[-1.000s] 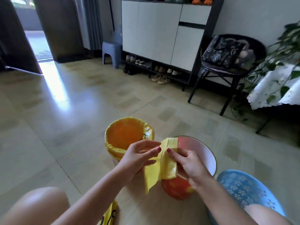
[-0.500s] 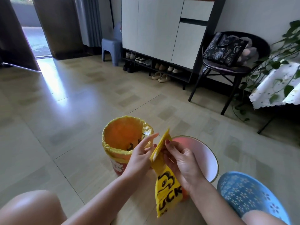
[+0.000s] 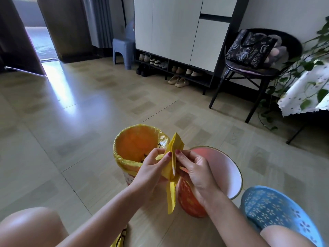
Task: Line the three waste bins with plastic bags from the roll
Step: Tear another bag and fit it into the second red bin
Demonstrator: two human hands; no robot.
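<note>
Three bins stand on the floor in front of me. The left bin (image 3: pixel 130 176) is lined with a yellow bag (image 3: pixel 137 145) folded over its rim. The middle bin (image 3: pixel 227 168) is orange outside, white inside, and bare. A blue perforated bin (image 3: pixel 272 209) is at the lower right, also bare. My left hand (image 3: pixel 151 170) and my right hand (image 3: pixel 194 168) both pinch a folded yellow plastic bag (image 3: pixel 173 163) between them, over the gap between the left and middle bins. Its tail hangs down. More yellow plastic (image 3: pixel 120 237) shows at the bottom edge.
My knees frame the bottom corners. A shoe cabinet (image 3: pixel 178 29) with several pairs of shoes stands at the back, a grey stool (image 3: pixel 122 49) beside it. A black chair (image 3: pixel 256 68) with a bag and a plant (image 3: pixel 306 68) are at the right.
The bag has been gathered narrower between my hands; the printed part that hung open half a second ago is now folded into a thin strip. Both hands moved closer together.
</note>
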